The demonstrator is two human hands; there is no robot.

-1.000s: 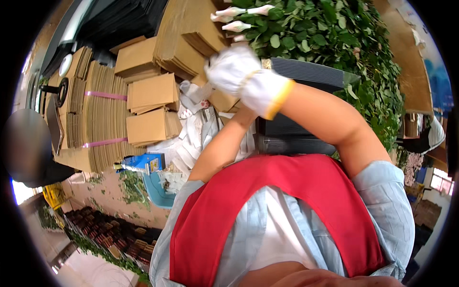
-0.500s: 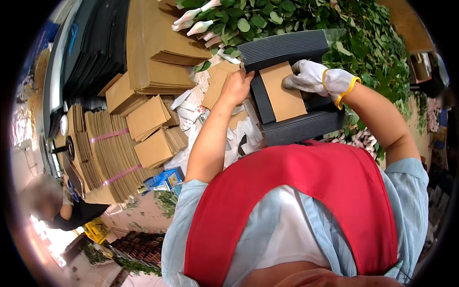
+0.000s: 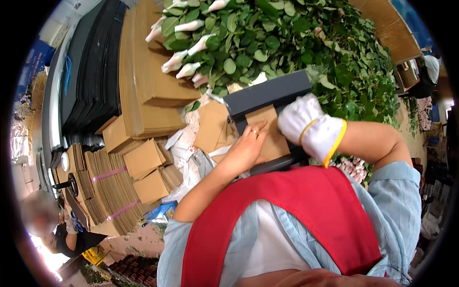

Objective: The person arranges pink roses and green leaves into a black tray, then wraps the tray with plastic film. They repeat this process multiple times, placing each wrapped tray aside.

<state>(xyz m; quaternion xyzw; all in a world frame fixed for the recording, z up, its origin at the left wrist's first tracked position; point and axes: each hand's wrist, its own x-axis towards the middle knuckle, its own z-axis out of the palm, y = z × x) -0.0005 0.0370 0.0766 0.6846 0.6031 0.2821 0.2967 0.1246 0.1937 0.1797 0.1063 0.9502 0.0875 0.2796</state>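
A brown cardboard piece (image 3: 271,134) lies in the middle of a dark grey corrugated sheet or stack, close in front of my chest. Its raised far side (image 3: 268,95) runs along the back. My bare left hand (image 3: 247,147), wearing a ring, rests on the left part of the cardboard with fingers stretched out. On the right, my right hand (image 3: 302,119) in a white glove with yellow trim presses at the cardboard's right edge. Its fingertips are turned down and hidden, so their grip does not show.
Leafy rose stems (image 3: 287,43) with white-wrapped heads (image 3: 189,69) pile up behind. To the left stand cardboard stacks (image 3: 112,186), taller cardboard sheets (image 3: 158,105) and dark sheets (image 3: 93,71). Paper scraps (image 3: 186,162) lie between. A co-worker (image 3: 67,234) is at far left, another person (image 3: 425,76) far right.
My left hand has moved from the dark sheet's left edge onto the cardboard. My right hand has shifted and turned at the cardboard's right side. The whole view has shifted slightly.
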